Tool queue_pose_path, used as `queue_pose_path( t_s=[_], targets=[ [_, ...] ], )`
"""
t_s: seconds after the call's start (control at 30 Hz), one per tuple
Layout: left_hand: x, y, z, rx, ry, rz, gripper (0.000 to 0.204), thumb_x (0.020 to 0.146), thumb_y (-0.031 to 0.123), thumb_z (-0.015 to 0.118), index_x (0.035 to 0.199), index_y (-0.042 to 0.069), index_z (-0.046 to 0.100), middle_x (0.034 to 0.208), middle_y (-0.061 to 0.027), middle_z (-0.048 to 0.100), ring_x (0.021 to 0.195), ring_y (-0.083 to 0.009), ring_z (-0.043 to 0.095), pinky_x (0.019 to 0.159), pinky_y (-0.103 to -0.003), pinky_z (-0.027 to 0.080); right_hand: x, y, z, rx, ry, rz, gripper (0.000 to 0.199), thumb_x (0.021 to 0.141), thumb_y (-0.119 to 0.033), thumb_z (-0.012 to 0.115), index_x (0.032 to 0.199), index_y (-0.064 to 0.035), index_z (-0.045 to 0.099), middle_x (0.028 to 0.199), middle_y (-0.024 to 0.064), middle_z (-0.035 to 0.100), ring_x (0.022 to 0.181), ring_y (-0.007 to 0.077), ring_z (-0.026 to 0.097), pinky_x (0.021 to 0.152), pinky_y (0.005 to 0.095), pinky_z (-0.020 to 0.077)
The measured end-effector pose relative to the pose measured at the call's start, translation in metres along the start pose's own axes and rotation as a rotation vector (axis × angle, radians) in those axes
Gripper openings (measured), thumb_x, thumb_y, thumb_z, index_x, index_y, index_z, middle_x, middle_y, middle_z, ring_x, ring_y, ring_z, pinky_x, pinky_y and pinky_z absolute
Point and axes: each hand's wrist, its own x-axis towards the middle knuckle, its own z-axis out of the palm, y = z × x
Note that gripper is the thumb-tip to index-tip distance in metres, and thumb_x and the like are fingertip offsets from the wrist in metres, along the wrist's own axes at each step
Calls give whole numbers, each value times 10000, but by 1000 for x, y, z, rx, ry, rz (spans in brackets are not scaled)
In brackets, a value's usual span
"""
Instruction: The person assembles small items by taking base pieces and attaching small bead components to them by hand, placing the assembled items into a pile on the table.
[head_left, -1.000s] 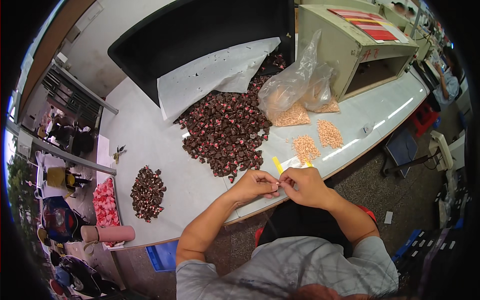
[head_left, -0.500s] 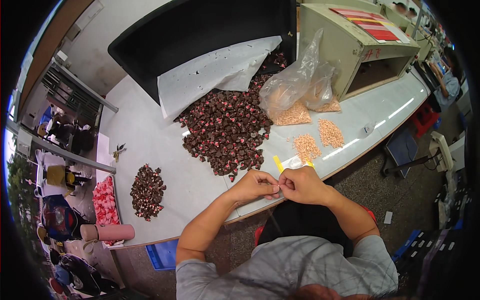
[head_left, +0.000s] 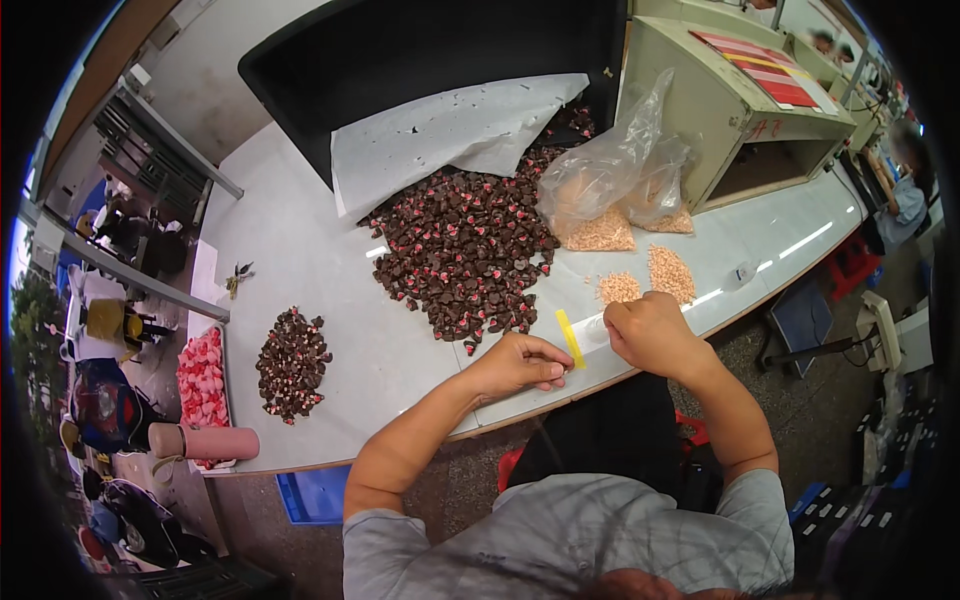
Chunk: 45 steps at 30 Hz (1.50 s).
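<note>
My left hand (head_left: 516, 366) hovers at the table's near edge, thumb and fingertips pinched together. Whatever it may hold is too small to make out. My right hand (head_left: 655, 335) is closed with bent fingers, close to a small pile of tiny beige pieces (head_left: 619, 288) and covering part of the table there. A second beige pile (head_left: 671, 274) lies just beyond it. Between the hands a yellow strip (head_left: 570, 338) lies on the tabletop. Ahead of my left hand spreads a large heap of dark brown pieces with pink and white spots (head_left: 465, 245).
Clear plastic bags of beige pieces (head_left: 600, 235) stand behind the piles, beside a pale green metal box (head_left: 700, 110). A black tub (head_left: 420, 65) leans at the back. Leftward are a smaller brown pile (head_left: 293, 366), a tray of pink pieces (head_left: 203, 380) and a pink bottle (head_left: 210, 442).
My hands were together, fingertips meeting. Now the right hand has moved away to the right and forward, to the small beige pile. The left hand stays pinched near the edge; the view has shifted slightly.
</note>
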Motion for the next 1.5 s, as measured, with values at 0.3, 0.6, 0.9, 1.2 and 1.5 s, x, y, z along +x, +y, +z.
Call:
queue_pose_path(
  t_s=[0.3,0.6,0.9,1.2,1.5],
  targets=[
    [-1,1,0,-76,9,-6,226,931,90,672,1128,-20,663,1102,-135,710,901,-163,698,777,-278,575,4,1,8,-64,-45,-30,69,702,-62,645,695,-46,578,602,117,630,526,309,627,525,408,500],
    [1,-4,-8,-165,0,42,284,943,137,665,1177,-24,655,1131,-149,700,904,-163,699,796,-267,574,1,-25,6,338,167,19,89,726,-64,698,775,-80,624,580,53,605,511,271,608,514,388,475],
    [3,-7,-8,-169,19,43,276,961,121,641,1182,-44,638,1039,-137,703,905,-177,704,785,-267,580,-3,-43,36,427,259,45,110,707,-49,722,779,-87,648,520,13,544,457,213,570,481,342,444],
    [2,-7,-8,-169,11,43,264,961,114,639,1168,-49,643,1031,-131,706,896,-175,705,784,-270,581,-3,-46,39,391,247,35,100,726,-61,731,780,-80,650,526,28,558,461,224,584,471,346,450],
    [1,-7,-9,-167,10,54,259,932,110,676,1136,-50,665,993,-136,718,864,-168,708,753,-269,579,0,-48,30,640,69,308,163,825,-117,754,836,-37,612,591,83,602,507,222,610,497,323,455]
  ],
)
